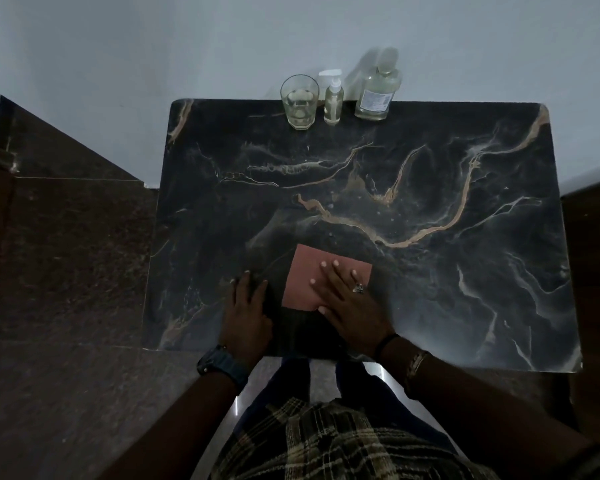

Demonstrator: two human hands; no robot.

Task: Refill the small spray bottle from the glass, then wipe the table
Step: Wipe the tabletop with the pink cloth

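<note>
A folded reddish-brown cloth (305, 271) lies flat on the dark marble table (430, 271) near its front edge. My right hand (350, 299) presses on the cloth with fingers spread. My left hand (246, 313) rests flat on the table just left of the cloth, touching nothing else. At the far edge stand a clear glass (299, 102) with some liquid in it and, right beside it, the small spray bottle (333, 102) with its white pump top on.
A larger clear bottle (378, 91) with a label stands right of the spray bottle against the pale wall. Dark brown floor lies left of the table. My legs and a plaid garment are below the front edge.
</note>
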